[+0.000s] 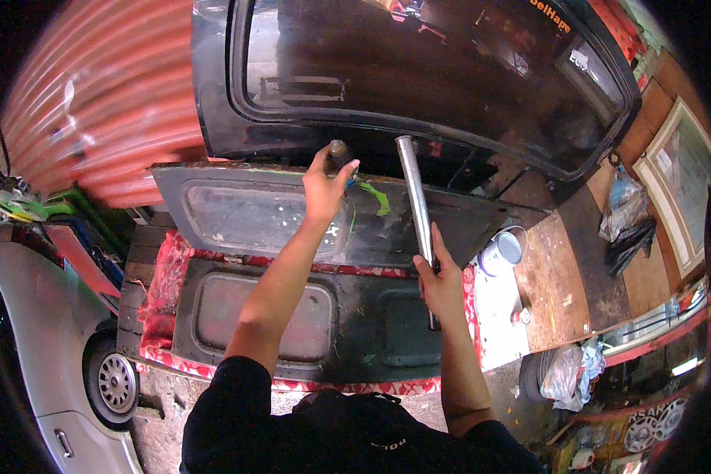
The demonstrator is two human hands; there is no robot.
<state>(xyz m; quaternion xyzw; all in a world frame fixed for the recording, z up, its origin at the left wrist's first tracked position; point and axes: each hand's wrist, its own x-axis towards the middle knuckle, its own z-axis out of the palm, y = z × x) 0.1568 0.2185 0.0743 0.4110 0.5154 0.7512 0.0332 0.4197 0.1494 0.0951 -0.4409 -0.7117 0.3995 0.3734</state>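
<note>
My left hand (324, 189) is closed round a dark, stubby piece with a rounded end (339, 150); its exact kind does not show. That hand is over the top edge of a dark vehicle panel (253, 217) with a recessed, scuffed middle. In my right hand (442, 280) is a long silver metal pipe (412, 182), gripped near its lower part and slanting up and slightly left. A bright green patch (378, 199) shows on the panel between my hands. Nearer me, a second dark panel (355, 316) with two recesses lies on red-and-white patterned cloth (162, 308).
A black vehicle rear door (213, 95) with a large window stands behind the panels. To the right are a white paint can (502, 251) and a wooden board (557, 284). A silver car (31, 332) is at the left, by a red corrugated sheet (118, 103).
</note>
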